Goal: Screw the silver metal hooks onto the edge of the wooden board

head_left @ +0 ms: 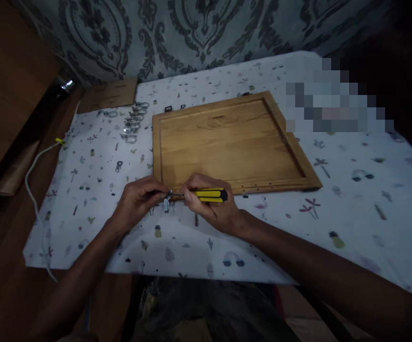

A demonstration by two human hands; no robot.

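Note:
My right hand (223, 213) is closed around the yellow and black handle of a screwdriver (211, 194), whose thin shaft points left. At the shaft's tip, the fingers of my left hand (134, 199) are pinched together; what sits between them is too small to tell. Both hands are at the near left corner of a framed wooden panel (220, 147), which lies flat on the table. Just below the screwdriver tip, a small shiny metal fitting (166, 204) hangs at the panel's near edge. Whether the tip touches a screw cannot be seen.
Several metal clasps (134, 121) lie in a group left of the panel, and a single clasp (119, 166) lies nearer. A piece of cardboard (109, 95) rests at the back left. A white cable (31, 180) runs along the left side of the patterned tablecloth (84, 223).

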